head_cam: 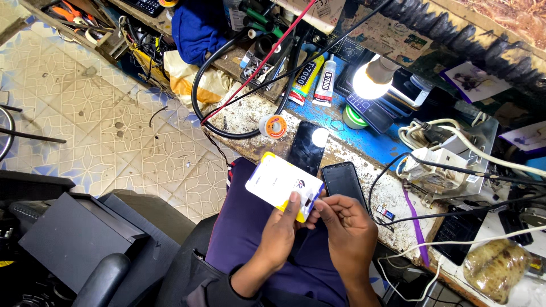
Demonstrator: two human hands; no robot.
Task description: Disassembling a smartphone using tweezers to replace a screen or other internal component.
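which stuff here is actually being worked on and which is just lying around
In hand:
- white and yellow flat packet, held by left hand
- right hand, fingers at the packet's edge
- two dark phones just beyond the hands

Lying about:
- solder spool
- two glue tubes
- lit bulb
- purple tool

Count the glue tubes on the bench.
2: a yellow-labelled glue tube and a white-labelled glue tube, side by side left of the lit bulb. Clutter may hide others.
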